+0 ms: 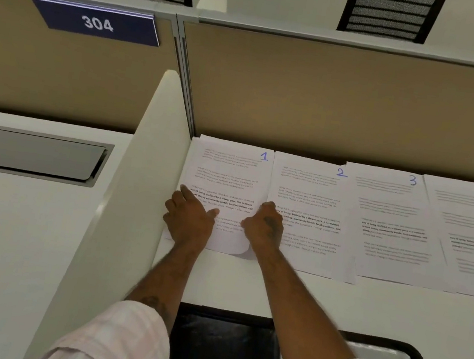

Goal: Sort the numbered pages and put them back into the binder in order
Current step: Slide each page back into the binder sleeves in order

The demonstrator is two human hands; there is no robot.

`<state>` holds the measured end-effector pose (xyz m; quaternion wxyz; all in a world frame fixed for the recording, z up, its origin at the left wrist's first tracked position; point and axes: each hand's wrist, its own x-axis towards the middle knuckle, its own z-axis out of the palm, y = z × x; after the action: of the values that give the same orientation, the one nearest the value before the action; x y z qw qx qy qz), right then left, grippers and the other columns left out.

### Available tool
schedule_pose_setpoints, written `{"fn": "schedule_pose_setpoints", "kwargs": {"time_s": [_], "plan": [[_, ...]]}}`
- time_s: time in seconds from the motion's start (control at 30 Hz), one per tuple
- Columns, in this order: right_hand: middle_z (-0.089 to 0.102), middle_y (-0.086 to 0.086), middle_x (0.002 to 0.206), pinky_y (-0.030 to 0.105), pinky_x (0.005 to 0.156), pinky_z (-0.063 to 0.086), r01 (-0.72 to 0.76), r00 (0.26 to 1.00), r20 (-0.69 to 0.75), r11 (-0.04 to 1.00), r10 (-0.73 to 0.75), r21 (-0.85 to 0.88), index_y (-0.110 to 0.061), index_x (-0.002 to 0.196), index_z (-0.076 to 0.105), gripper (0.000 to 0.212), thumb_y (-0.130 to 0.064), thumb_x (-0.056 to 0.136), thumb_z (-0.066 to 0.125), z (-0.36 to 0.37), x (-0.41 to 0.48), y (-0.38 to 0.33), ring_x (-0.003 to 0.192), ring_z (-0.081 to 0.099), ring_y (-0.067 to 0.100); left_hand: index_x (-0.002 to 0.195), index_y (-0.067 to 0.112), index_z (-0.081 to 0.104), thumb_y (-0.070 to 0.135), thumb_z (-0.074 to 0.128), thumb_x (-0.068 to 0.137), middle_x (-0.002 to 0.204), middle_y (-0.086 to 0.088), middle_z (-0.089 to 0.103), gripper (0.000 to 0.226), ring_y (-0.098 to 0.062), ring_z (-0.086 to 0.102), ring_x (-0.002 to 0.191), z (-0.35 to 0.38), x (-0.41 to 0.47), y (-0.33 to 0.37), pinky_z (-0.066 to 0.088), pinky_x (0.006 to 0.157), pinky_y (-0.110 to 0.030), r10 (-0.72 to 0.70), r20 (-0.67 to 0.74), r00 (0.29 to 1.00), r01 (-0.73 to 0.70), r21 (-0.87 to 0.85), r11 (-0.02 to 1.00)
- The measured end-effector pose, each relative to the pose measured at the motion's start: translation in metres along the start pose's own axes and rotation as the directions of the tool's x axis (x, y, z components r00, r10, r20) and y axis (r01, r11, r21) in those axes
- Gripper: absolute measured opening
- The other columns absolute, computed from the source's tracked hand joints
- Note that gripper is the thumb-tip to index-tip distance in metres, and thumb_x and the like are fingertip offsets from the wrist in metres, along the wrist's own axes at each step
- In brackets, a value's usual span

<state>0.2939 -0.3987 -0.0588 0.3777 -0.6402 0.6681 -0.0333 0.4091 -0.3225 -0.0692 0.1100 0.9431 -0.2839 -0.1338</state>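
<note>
Four printed pages lie in a row against the partition, each with a blue handwritten number. Page 1 (227, 172) is at the left, then page 2 (309, 195), page 3 (388, 219) and page 4 (472, 230). My left hand (188, 221) rests flat on the lower left of page 1. My right hand (264, 225) is curled at that page's right edge, pinching it; the lower right corner curls up. The open black binder (224, 348) lies at the near edge of the desk, between my forearms.
A tan cubicle partition (347, 103) stands right behind the pages. A white side divider (138, 180) borders the desk on the left. A blue "304" sign (98, 23) hangs on the neighbouring panel. A grey cable tray (29, 153) sits in the left desk.
</note>
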Motion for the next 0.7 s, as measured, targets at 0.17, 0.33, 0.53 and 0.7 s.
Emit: {"fn": "schedule_pose_setpoints", "kwargs": {"time_s": [0.17,0.33,0.53,0.7], "plan": [[0.062,0.010,0.126,0.030,0.088,0.048,0.006,1.000,0.015,0.987,-0.008,0.160,-0.004,0.127,0.056,0.049,-0.038,0.092,0.062,-0.003,0.008,0.001,0.112,0.060,0.028,0.144,0.007,0.032,0.053,0.076,0.076,0.136,-0.016,0.045,0.093,-0.033,0.041,0.126,-0.004,0.002,-0.001,0.041,0.096,-0.046,-0.073,0.058,0.996,0.076,-0.050,0.996],[0.050,0.011,0.142,0.034,0.106,0.042,0.042,0.998,0.037,0.967,-0.053,0.252,-0.004,0.140,0.047,0.054,-0.028,0.094,0.062,-0.010,0.015,0.000,0.128,0.050,0.028,0.130,0.015,0.039,0.026,0.089,0.067,0.130,-0.012,0.049,0.081,-0.031,0.045,0.122,-0.013,0.008,-0.004,0.042,0.098,-0.047,-0.099,0.116,0.988,0.127,-0.273,0.954],[0.056,0.005,0.106,0.035,0.091,0.048,0.115,0.992,0.016,0.949,-0.125,0.294,-0.014,0.100,0.054,0.021,-0.029,0.092,0.064,-0.022,0.011,0.013,0.104,0.057,0.022,0.134,0.014,0.033,0.023,0.074,0.087,0.121,-0.013,0.060,0.063,-0.023,0.057,0.092,-0.031,-0.003,-0.001,0.053,0.081,-0.036,-0.143,0.149,0.978,0.206,-0.666,0.717],[0.065,0.004,0.108,0.031,0.086,0.051,0.211,0.977,-0.064,0.909,-0.202,0.359,-0.003,0.106,0.063,0.024,-0.025,0.096,0.060,-0.059,-0.022,0.032,0.098,0.062,0.021,0.114,0.006,0.062,0.034,0.066,0.092,0.111,-0.011,0.067,0.037,-0.026,0.065,0.095,-0.052,-0.024,-0.007,0.053,0.075,-0.031,-0.031,0.102,0.994,0.086,-0.602,0.794]]}}
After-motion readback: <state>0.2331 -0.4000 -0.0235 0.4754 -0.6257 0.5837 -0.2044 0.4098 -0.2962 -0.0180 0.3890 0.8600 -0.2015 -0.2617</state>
